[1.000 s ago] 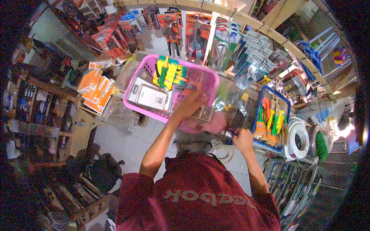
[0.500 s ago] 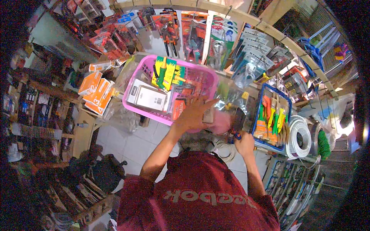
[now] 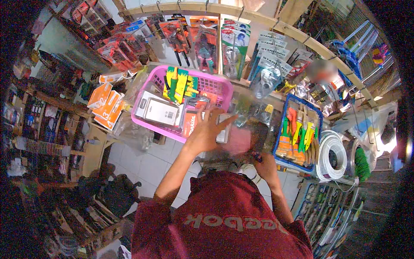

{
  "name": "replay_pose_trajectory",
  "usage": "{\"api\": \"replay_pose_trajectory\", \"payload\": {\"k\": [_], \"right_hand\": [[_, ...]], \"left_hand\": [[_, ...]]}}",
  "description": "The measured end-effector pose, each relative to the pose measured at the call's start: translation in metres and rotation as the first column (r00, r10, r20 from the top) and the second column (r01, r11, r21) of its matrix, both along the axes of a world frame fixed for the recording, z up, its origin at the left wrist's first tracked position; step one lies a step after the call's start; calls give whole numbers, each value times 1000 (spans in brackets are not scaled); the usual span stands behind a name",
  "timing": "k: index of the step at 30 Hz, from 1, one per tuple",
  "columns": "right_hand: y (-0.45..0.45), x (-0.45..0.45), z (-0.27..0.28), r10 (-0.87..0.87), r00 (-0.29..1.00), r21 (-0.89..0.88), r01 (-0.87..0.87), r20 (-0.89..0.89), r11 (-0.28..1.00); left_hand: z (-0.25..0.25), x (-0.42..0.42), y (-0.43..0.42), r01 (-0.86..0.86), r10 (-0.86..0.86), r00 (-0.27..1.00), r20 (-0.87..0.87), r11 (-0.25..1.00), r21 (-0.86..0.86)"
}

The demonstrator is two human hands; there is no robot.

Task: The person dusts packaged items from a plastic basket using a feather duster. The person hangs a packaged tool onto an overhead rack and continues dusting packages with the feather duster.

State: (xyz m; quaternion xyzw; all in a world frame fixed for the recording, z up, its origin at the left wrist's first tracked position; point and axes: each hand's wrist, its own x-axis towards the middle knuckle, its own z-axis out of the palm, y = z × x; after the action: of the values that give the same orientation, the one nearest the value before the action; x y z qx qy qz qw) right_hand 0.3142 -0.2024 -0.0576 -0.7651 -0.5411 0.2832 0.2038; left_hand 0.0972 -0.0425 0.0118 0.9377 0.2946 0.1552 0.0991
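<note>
My left hand [image 3: 205, 133] is open, fingers and thumb spread over the front right corner of a pink plastic basket [image 3: 161, 133]. Its thumb crosses a small pale, grey-edged packet [image 3: 223, 128]; I cannot tell whether it touches it. My right hand [image 3: 266, 168] is closed around the dark blue and red handle of a broad-headed dark tool [image 3: 255, 137], blurred by motion. Left of that head lies a blurred pink patch [image 3: 237, 139]. Inside the basket are a white blister pack [image 3: 161, 111], a red Makita packet [image 3: 189, 123] and a green-handled tool on a yellow card [image 3: 174, 86].
A blue tray [image 3: 288, 165] of paintbrushes [image 3: 297, 134] stands at right, beside a white cable coil [image 3: 332, 155]. Orange boxes [image 3: 108, 105] sit at left. Packaged tools [image 3: 207, 45] hang from a wooden rail [image 3: 258, 17] behind. Clear plastic packs [image 3: 263, 113] lie behind the dark tool.
The view has shifted slightly, so the basket and tray appear further left. My right hand and the dark tool have moved left and a little lower; my left hand's fingers are less blurred.
</note>
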Motion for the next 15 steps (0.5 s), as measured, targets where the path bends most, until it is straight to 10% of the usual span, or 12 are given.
{"api": "replay_pose_trajectory", "payload": {"k": [6,9,12,15], "right_hand": [[-2,14,14,28,985,-180,-58,-168,982],[-7,22,-22,95,934,191,-29,-346,981],[-8,31,-40,-48,889,45,76,-455,996],[1,29,-41,-103,836,-19,110,-539,994]], "left_hand": [[-9,-14,7,-119,134,977,168,988,-98],[-5,-28,13,2,217,828,517,921,-390],[-18,-34,7,225,526,346,777,758,-613],[-18,-36,-6,607,726,-85,682,580,-542]]}}
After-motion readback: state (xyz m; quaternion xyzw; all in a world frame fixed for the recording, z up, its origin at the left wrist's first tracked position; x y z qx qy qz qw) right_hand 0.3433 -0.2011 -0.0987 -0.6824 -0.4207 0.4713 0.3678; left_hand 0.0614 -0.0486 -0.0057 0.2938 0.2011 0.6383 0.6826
